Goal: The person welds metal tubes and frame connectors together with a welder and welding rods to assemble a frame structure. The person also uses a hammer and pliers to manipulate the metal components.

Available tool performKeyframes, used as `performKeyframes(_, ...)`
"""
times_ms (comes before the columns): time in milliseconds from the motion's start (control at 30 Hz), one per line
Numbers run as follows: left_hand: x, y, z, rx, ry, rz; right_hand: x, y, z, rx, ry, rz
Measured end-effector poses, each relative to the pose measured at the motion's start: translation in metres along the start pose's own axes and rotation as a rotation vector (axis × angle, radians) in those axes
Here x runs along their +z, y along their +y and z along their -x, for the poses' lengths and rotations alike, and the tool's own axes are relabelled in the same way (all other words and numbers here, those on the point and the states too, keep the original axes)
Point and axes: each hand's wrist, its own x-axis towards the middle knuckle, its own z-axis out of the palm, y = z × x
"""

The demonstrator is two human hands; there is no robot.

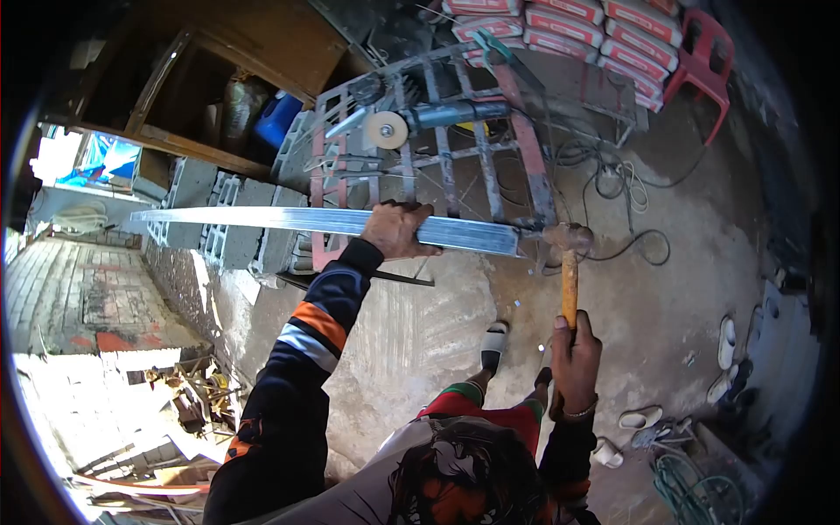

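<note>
A long silvery metal bar (pixel 297 220) lies across the near side of a metal frame rack (pixel 528 157). My left hand (pixel 398 231) is wrapped over the bar, a little left of its right end. In my right hand (pixel 575 360) is the wooden handle of a hammer (pixel 570 284). The hammer's head is up beside the bar's right end; whether the two touch is hard to tell. An angle grinder (pixel 455 115) with a round disc rests on the rack, with pliers-like tools (pixel 354 166) to its left.
Stacked bags (pixel 564 31) and a red plastic chair (pixel 703 74) stand at the back. Cables (pixel 604 184) lie on the floor right of the rack. Concrete blocks (pixel 232 223) are at the left, under a wooden cabinet (pixel 206 149). Slippers (pixel 640 417) and a green hose (pixel 691 490) are at the lower right.
</note>
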Motion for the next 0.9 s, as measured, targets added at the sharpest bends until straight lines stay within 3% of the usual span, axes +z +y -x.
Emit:
performKeyframes(167, 0.001, 0.009, 0.007, -0.027, 0.057, -0.081, -0.026, -0.05, -0.077, -0.555, -0.144, 0.494)
performKeyframes(333, 0.022, 0.014, 0.022, -0.227, 0.272, -0.122, 0.002, -0.102, -0.156, -0.842, -0.141, 0.645)
performKeyframes(367, 0.021, 0.014, 0.026, -0.276, 0.346, -0.163, 0.011, -0.11, -0.169, -0.859, -0.149, 0.654)
performKeyframes(433, 0.016, 0.016, 0.038, -0.317, 0.379, -0.087, 0.032, -0.119, -0.194, -0.741, -0.371, 0.65)
performKeyframes(567, 0.015, 0.017, 0.054, -0.408, 0.454, -0.01, 0.078, -0.116, -0.232, -0.696, -0.472, 0.65)
performKeyframes(667, 0.016, 0.019, 0.06, -0.446, 0.534, 0.048, 0.101, -0.093, -0.26, -0.815, -0.456, 0.625)
performKeyframes(900, 0.02, 0.026, 0.059, -0.469, 0.566, 0.131, 0.104, -0.071, -0.295, -0.793, -0.428, 0.636)
